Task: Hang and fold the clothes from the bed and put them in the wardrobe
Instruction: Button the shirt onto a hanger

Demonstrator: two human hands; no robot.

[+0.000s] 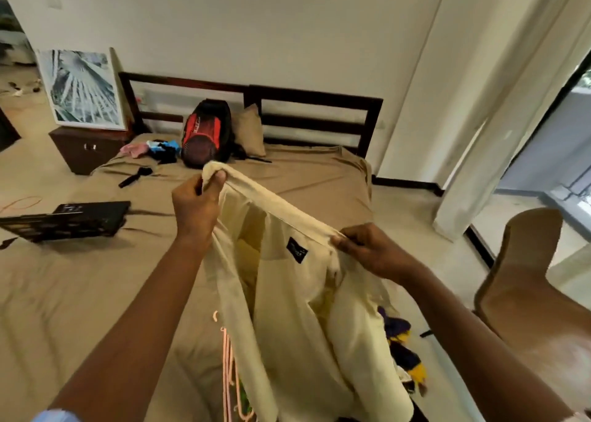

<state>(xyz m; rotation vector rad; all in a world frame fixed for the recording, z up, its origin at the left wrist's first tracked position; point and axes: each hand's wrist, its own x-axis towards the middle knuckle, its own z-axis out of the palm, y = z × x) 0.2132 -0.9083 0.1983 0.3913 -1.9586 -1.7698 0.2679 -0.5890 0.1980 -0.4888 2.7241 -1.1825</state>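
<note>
Bedroom; tan bed (96, 277) fills view. Cream shirt (287, 309) held above bed's near end, collar taut. Left hand (195, 207) grip clamped on one collar end, right hand (371, 252) pinches other. Step: likely readying shirt for hanging. Next: free one hand for pink hangers (228, 373) on bed's near edge.

You hold a pale yellow shirt (297, 309) up over the bed (80, 277) by its collar; your left hand (196, 204) pinches one end, your right hand (367, 250) the other; a dark label (296, 249) shows inside; pink hangers (228, 373) lie beneath; a red-and-black backpack (204, 134) stands by the headboard (319, 108); a laptop (70, 218) lies left.
</note>
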